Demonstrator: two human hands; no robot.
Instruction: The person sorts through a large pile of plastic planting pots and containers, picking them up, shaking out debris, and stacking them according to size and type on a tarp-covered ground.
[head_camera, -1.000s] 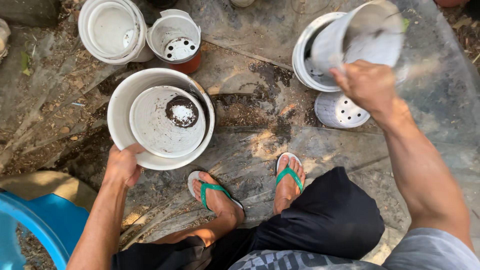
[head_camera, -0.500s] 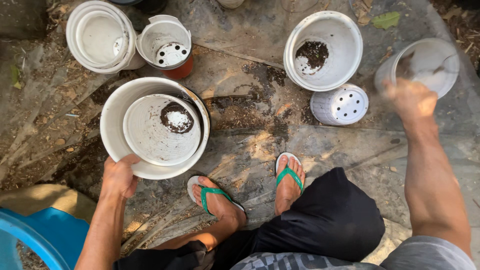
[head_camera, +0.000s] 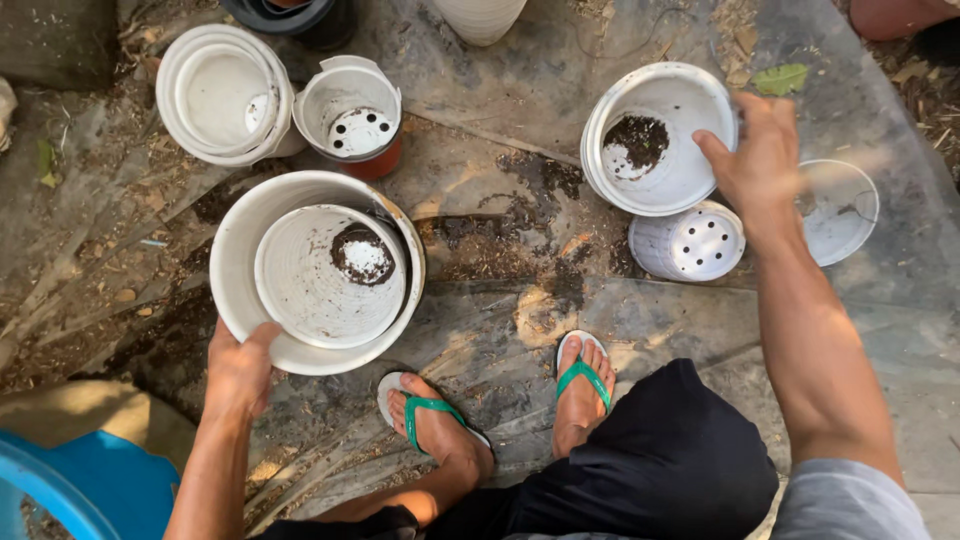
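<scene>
- Nearest: two feet in green flip-flops (head_camera: 585, 375) on a dark ground sheet (head_camera: 500, 100).
- The left hand (head_camera: 238, 368) has its grip closed on the near rim of a large white pot (head_camera: 240, 270); a smaller white pot (head_camera: 325, 275) nests inside, holding a dab of soil.
- The right hand (head_camera: 760, 160) grasps a blurred white pot (head_camera: 838, 210), beside an upturned pot (head_camera: 690, 243) with drain holes.
- Farther: a white pot with soil (head_camera: 660, 135), stacked pots (head_camera: 222, 92), and a red-based pot (head_camera: 355, 115).
</scene>
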